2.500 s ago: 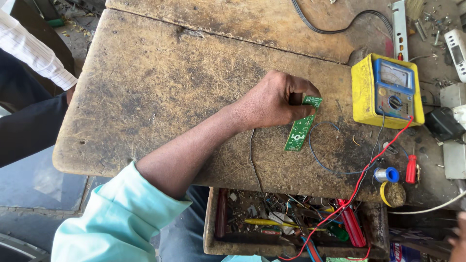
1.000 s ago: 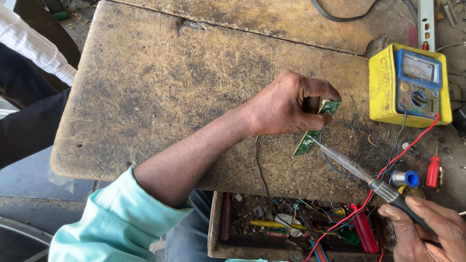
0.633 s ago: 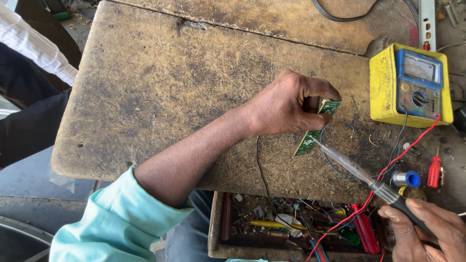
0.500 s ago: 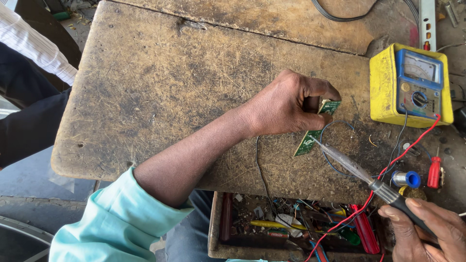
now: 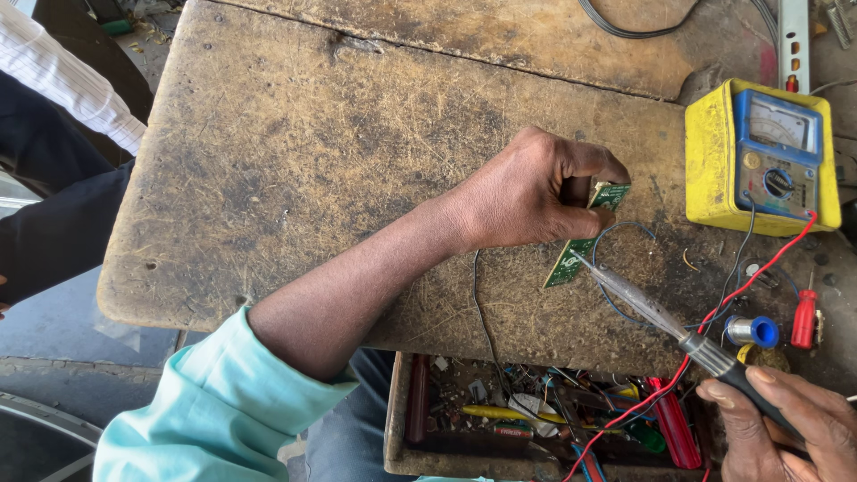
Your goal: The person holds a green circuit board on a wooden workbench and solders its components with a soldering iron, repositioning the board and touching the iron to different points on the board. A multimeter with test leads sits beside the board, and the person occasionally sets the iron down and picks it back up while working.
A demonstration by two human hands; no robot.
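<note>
Compared with moments earlier, almost nothing is altered: the soldering iron [image 5: 643,303] is held by the closed right hand [image 5: 786,428], its tip kept against the green circuit board [image 5: 585,236], so soldering appears under way. The board is pinched upright by the left hand [image 5: 536,192] on the surface [image 5: 295,161]. Open room lies leftward; the yellow multimeter [image 5: 763,156] and the near edge crowd the right.

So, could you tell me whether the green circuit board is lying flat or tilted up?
Tilted up: the left hand holds the green circuit board on edge against the bench.
</note>
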